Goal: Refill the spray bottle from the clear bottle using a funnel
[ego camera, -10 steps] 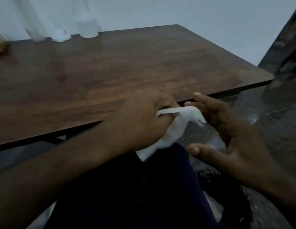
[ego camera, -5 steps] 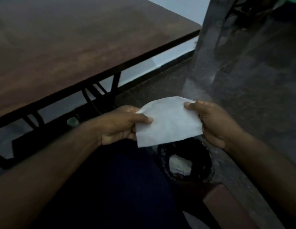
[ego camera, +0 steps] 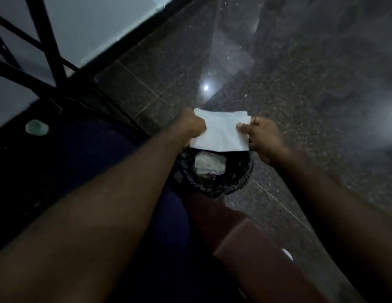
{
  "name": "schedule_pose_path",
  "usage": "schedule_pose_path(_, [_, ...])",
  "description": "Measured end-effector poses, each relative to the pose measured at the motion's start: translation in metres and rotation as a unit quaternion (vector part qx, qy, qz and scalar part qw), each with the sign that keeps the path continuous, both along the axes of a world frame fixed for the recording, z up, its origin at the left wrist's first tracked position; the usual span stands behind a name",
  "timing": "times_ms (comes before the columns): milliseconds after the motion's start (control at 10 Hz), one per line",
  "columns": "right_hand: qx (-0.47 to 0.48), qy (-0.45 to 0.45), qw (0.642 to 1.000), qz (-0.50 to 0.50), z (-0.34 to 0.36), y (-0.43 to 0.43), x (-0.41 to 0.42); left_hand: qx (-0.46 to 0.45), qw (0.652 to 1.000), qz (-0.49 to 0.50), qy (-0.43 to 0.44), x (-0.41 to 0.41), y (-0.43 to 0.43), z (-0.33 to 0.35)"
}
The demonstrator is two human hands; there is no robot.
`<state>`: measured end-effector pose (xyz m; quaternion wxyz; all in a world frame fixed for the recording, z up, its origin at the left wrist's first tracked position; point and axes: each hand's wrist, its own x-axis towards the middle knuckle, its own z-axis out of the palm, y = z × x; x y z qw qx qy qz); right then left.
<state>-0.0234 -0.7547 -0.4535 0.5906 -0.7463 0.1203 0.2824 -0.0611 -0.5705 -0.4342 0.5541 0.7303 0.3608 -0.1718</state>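
A white paper tissue (ego camera: 221,131) is stretched flat between my two hands. My left hand (ego camera: 191,125) pinches its left edge and my right hand (ego camera: 261,136) pinches its right edge. The tissue hangs just above a small bin lined with a black bag (ego camera: 238,178) that stands on the floor and holds crumpled white waste (ego camera: 209,165). The spray bottle, the clear bottle and the funnel are out of view.
Black metal table legs (ego camera: 53,62) cross at the upper left, with a white wall behind. A small pale green round object (ego camera: 36,127) lies on the floor at left. A brown seat edge (ego camera: 256,256) is at the bottom. Dark polished floor (ego camera: 300,95) spreads right.
My view has swung down from the tabletop to the floor. The tissue went from bunched in my left hand to spread between both hands, and moved forward over the bin.
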Motion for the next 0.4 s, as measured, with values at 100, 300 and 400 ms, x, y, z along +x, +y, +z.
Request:
schedule_pose_path(100, [-0.051, 0.018, 0.999, 0.003, -0.036, -0.010, -0.006, 0.003, 0.996, -0.027, 0.086, 0.000, -0.009, -0.035])
schedule_pose_path(300, [-0.089, 0.014, 0.996, 0.025, -0.070, -0.013, -0.007, 0.009, 0.984, -0.067, 0.164, 0.009, -0.005, -0.069])
schedule_pose_path(400, [-0.126, 0.040, 0.990, 0.052, -0.090, -0.015, -0.006, 0.059, 0.978, -0.097, 0.178, 0.010, -0.003, -0.069])
